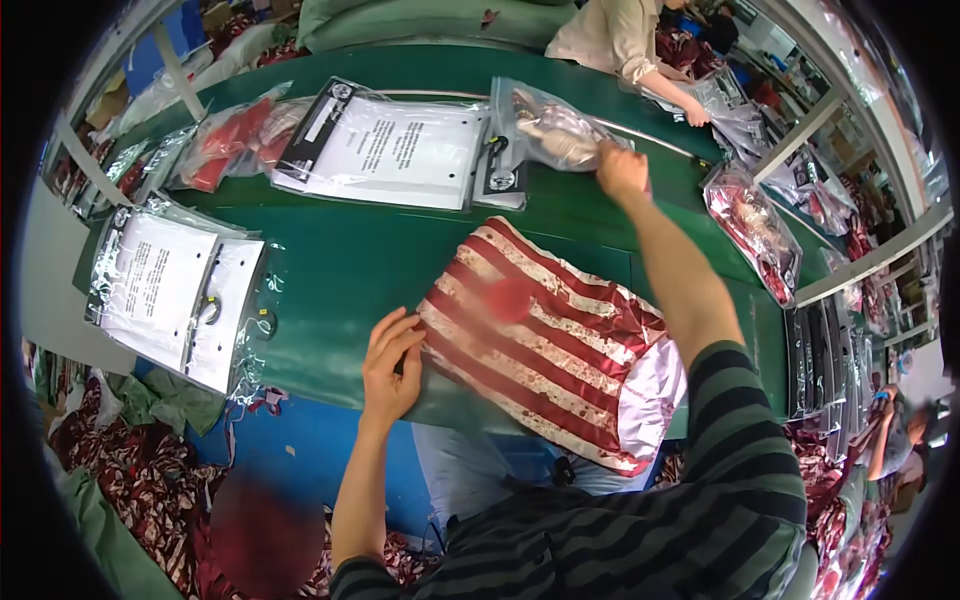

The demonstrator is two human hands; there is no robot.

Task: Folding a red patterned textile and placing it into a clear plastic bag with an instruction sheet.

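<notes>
Striped dark sleeves fill the near edge, both forearms reaching out over the green table (350, 260). Her left hand (392, 362) lies flat with fingers together, pressing the near-left edge of a folded red-and-white striped satin garment (545, 345) spread just beyond it. Her right arm stretches far forward, the right hand (621, 170) closed in a pinch on the corner of a clear plastic bag (550, 130) holding a bundled pale and red garment. Left of that hand lies a stack of flat clear bags with white printed sheets (385, 150); another such stack (175, 295) sits left of the left hand. Beyond, another person's hand (697, 115) handles more bags.
</notes>
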